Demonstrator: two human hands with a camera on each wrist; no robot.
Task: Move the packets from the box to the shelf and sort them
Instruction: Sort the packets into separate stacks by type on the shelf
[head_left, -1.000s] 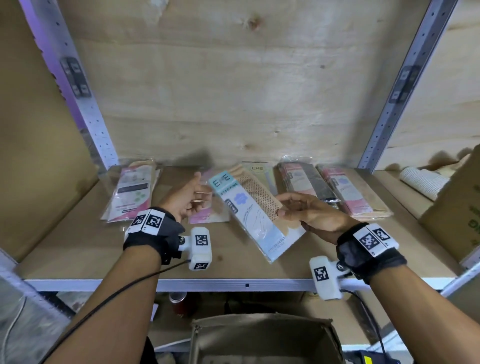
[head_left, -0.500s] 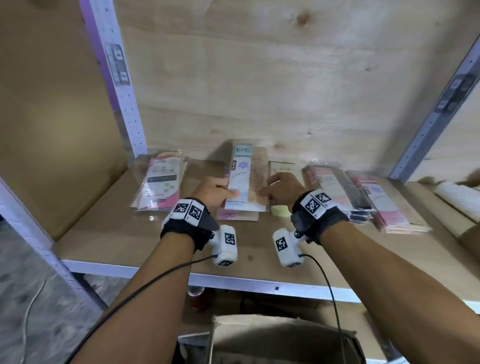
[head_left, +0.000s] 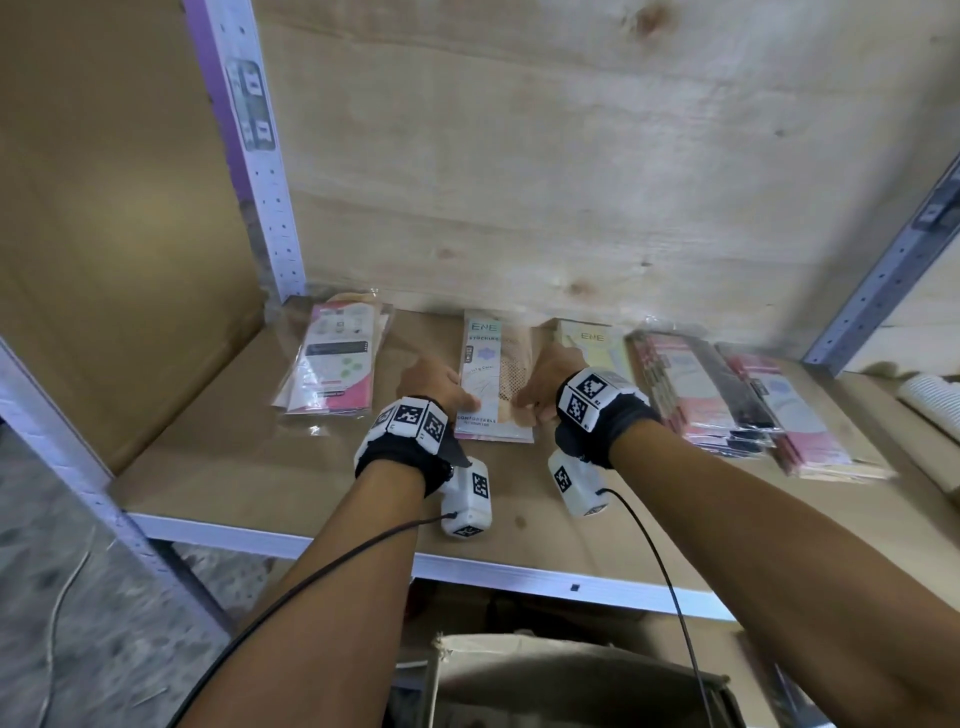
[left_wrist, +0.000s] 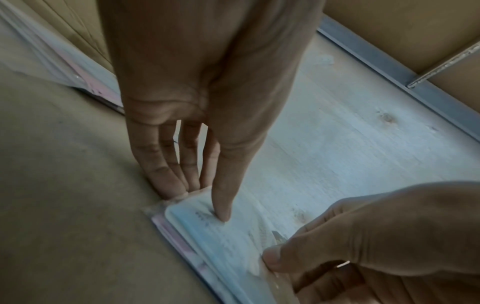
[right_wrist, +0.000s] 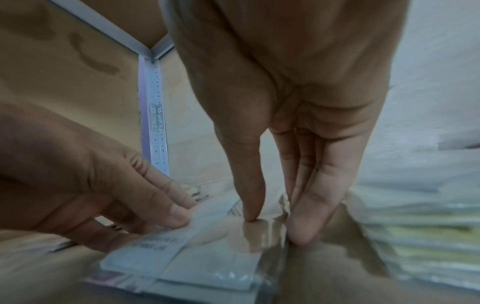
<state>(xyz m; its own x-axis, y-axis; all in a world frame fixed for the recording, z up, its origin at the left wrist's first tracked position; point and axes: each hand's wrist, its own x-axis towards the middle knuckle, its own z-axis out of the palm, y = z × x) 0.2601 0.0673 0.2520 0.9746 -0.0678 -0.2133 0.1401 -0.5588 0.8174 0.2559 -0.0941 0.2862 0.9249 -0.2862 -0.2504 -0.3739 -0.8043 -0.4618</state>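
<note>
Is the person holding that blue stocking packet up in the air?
No, the blue stocking packet lies flat on a pile on the shelf, both hands at its sides.

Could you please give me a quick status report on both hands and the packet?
Left hand and right hand press pale blue stocking packet flat on wooden shelf. Nothing in the way.

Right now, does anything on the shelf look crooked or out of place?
Mostly tidy. The pink packet stack at the left leans at a slant, its packets fanned unevenly. The blue stocking packet lies straight on its pile, squared between the left hand and right hand. No spill or damage shows.
</note>
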